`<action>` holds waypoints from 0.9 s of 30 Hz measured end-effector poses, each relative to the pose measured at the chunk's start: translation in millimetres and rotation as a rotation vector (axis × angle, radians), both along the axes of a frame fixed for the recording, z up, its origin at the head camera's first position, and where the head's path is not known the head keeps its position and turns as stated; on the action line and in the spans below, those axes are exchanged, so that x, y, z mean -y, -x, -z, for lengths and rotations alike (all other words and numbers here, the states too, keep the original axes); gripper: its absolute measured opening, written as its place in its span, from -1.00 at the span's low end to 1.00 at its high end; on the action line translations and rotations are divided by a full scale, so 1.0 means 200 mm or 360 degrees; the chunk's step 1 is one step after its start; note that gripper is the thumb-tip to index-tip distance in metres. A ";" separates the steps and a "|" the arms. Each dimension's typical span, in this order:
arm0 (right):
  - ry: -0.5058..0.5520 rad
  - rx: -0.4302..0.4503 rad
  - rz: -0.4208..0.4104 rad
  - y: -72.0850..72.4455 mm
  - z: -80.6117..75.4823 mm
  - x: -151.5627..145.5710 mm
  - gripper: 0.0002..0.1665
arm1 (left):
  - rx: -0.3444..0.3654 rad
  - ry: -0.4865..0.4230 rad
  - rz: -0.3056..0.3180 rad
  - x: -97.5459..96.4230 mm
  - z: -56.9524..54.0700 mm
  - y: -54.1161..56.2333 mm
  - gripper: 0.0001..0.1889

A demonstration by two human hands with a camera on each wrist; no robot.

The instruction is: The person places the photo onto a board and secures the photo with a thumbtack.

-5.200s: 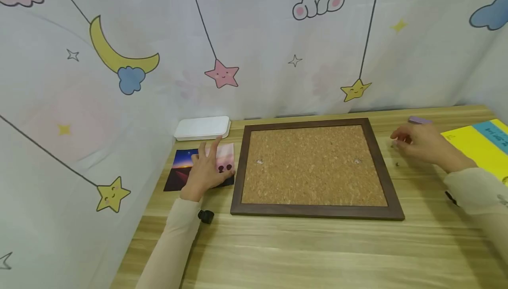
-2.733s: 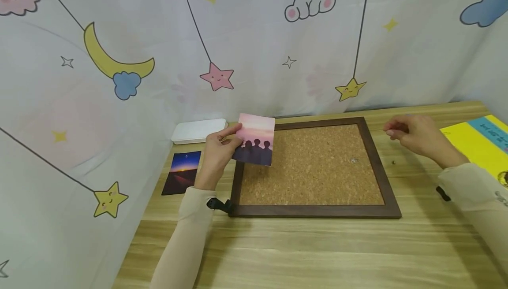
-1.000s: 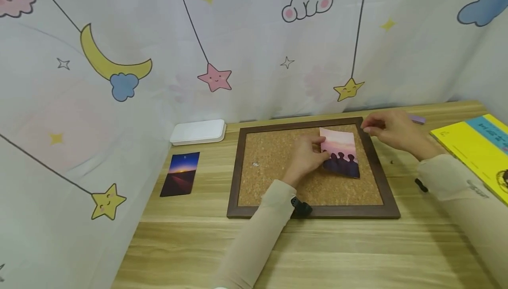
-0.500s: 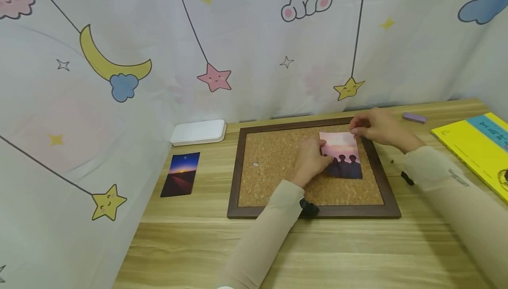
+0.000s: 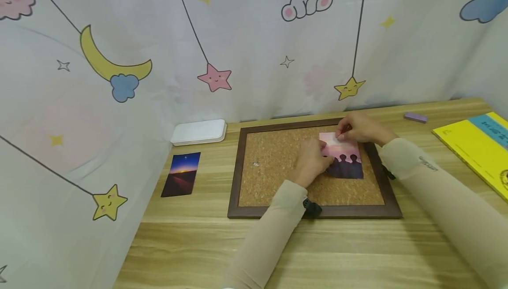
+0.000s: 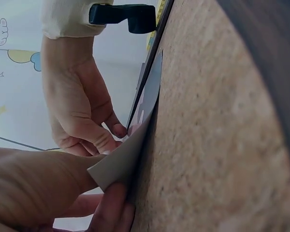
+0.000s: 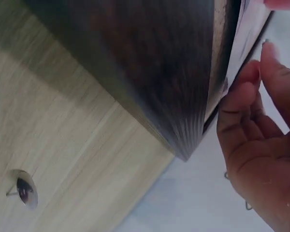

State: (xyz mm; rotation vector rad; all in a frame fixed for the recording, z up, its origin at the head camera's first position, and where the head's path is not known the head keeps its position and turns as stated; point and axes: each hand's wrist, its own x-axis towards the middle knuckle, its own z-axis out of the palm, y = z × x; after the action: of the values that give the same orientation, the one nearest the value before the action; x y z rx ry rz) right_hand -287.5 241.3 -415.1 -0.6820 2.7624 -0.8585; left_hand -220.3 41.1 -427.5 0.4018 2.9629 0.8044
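Observation:
A framed cork board (image 5: 274,187) lies on the wooden table. Over its right half, my left hand (image 5: 311,161) pinches the left edge of a photo (image 5: 346,168) with a pink sky and dark silhouettes. Seen from the left wrist, the photo's pale back (image 6: 120,166) bends up off the cork, thumb and fingers on either side. My right hand (image 5: 361,128) is at the photo's top, fingertips together; a small greyish bit, seemingly a thumbtack (image 7: 266,42), shows at a fingertip in the right wrist view. Most of it is hidden.
Another photo, a sunset road (image 5: 181,174), lies left of the board, below a white case (image 5: 199,131). To the right are a yellow book (image 5: 472,148) and a purple block (image 5: 415,117). A loose thumbtack (image 7: 26,191) rests on the table beside the frame.
My left hand has picked the pink photo off the table and carried it right, onto the board. My right hand has come left from the table to the photo's top.

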 end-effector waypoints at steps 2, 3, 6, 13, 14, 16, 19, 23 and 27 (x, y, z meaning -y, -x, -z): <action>-0.0005 0.0021 -0.0002 0.01 0.01 0.01 -0.93 | 0.0000 -0.0014 -0.0001 0.00 0.00 0.00 -0.57; -0.0008 0.0029 0.0005 0.01 0.01 0.01 -0.94 | 0.0005 -0.0036 -0.0001 0.00 0.01 -0.01 -0.57; -0.0005 0.0038 0.0009 0.01 0.02 0.02 -0.95 | -0.0003 -0.0082 -0.0004 0.01 0.03 0.00 -0.57; 0.0040 0.0104 0.0089 0.02 0.05 0.00 -0.93 | 0.0048 -0.0122 -0.0014 0.02 0.01 -0.01 -0.56; 0.0046 0.0111 0.0103 0.02 0.05 0.00 -0.92 | 0.0053 -0.0118 -0.0016 0.02 0.01 -0.01 -0.56; 0.0050 0.0123 0.0114 0.02 0.05 0.00 -0.91 | 0.0068 -0.0114 -0.0025 0.02 0.01 -0.01 -0.55; 0.0042 0.0145 0.0116 0.03 0.04 -0.01 -0.90 | 0.0100 -0.0105 -0.0035 0.02 0.01 0.00 -0.55; 0.0022 0.0209 0.0150 0.04 0.03 0.00 -0.86 | 0.0133 -0.0104 -0.0041 0.01 0.01 0.01 -0.55; 0.0013 0.0323 0.0224 0.03 0.00 0.00 -0.81 | 0.0133 -0.0102 -0.0043 0.01 0.01 0.01 -0.54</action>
State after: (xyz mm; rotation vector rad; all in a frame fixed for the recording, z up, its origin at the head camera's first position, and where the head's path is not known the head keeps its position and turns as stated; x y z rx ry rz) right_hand -294.4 241.2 -416.0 -0.3813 2.6483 -0.9119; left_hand -221.6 38.2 -428.5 0.3231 2.8776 0.8978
